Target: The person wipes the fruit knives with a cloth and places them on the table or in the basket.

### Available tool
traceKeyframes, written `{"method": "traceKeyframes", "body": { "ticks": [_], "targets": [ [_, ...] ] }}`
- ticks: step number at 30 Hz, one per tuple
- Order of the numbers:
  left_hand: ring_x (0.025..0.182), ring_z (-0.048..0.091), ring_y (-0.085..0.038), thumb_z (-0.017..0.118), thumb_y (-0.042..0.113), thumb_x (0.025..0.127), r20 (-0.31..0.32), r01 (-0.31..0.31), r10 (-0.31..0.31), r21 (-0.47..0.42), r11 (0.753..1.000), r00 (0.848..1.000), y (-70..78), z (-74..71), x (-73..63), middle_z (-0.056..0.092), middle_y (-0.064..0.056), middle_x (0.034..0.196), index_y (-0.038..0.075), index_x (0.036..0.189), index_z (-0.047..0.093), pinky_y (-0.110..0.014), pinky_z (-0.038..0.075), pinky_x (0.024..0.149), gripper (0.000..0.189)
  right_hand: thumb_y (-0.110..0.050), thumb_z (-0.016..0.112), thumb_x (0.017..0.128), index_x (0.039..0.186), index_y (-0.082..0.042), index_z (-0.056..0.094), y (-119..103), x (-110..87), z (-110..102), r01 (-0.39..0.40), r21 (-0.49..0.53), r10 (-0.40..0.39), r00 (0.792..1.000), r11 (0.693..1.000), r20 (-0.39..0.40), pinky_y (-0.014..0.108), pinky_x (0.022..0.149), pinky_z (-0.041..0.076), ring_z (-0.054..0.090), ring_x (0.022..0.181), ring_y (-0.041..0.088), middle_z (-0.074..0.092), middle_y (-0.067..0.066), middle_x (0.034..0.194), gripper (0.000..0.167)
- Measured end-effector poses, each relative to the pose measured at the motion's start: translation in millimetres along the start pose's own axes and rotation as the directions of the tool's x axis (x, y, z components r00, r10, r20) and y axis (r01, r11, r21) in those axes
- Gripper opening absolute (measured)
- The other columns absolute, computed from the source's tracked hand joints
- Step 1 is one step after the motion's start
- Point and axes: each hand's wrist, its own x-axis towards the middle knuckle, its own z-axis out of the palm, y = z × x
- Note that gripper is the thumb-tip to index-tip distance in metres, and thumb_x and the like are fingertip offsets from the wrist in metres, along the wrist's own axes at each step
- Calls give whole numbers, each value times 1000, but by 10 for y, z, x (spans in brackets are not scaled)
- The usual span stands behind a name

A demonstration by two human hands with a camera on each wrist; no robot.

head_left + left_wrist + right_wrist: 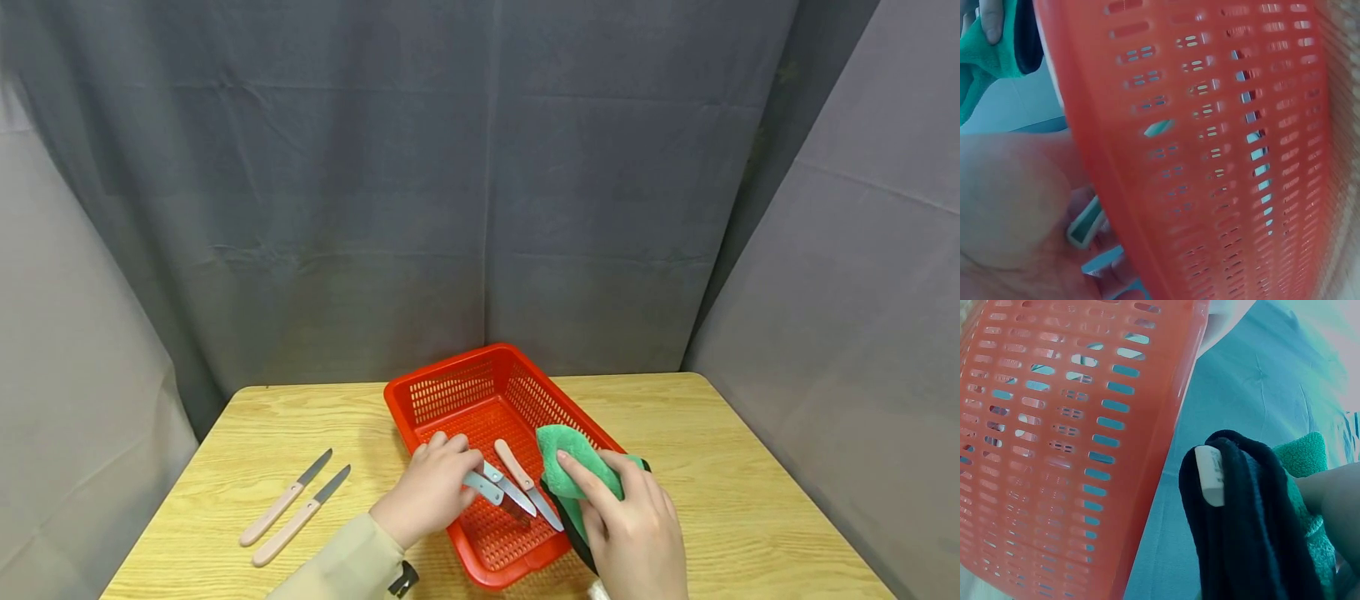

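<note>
Over the red plastic basket [397, 408], my left hand [435, 483] grips knives with pale blue handles [483, 487], their blades [517, 493] pointing toward the lower right. In the left wrist view the basket wall [1129, 150] partly hides the curled fingers and the handles. A knife with a pale pink handle [513, 463] lies in the basket beside the held blades. At the basket's right side, my right hand [633, 521] holds a folded green cloth [573, 467] with a dark edge. A small white tag [1210, 475] shows on that edge in the right wrist view.
Two knives with pale handles, one further left [272, 515] and one nearer the basket [287, 533], lie side by side on the wooden table [750, 500], blades pointing away. A grey curtain [360, 208] stands behind the table, with lighter cloth at both sides.
</note>
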Motion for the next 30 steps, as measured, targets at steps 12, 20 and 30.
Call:
{"method": "traceKeyframes", "body": {
  "ticks": [12, 20, 30],
  "targets": [
    [85, 43, -16, 83, 18, 82, 25, 19, -20, 15, 1000, 999, -30, 46, 72, 58, 7, 92, 20, 99, 73, -31, 38, 74, 21, 7, 84, 60, 125, -31, 74, 5, 3, -2, -9, 4, 9, 1000, 1000, 14, 52, 68, 53, 65, 88, 35, 67, 16, 111, 76],
    [94, 52, -18, 80, 24, 88, -37, 40, -40, -1, 999, 999, -80, 46, 102, 63, 5, 99, 17, 105, 71, -40, 47, 85, 21, 8, 84, 59, 125, -31, 74, 3, 3, -1, -10, 8, 9, 1000, 1000, 12, 52, 69, 53, 65, 88, 35, 67, 16, 111, 77],
    [83, 56, -11, 75, 18, 92, -245, -14, -13, -111, 994, 969, -152, -124, -37, 64, 8, 92, 19, 97, 68, -33, 51, 77, 8, 8, 83, 59, 124, -30, 75, 7, 3, 6, 2, 11, -2, 1000, 1000, 0, 52, 69, 53, 65, 87, 35, 67, 17, 110, 76]
  ]
}}
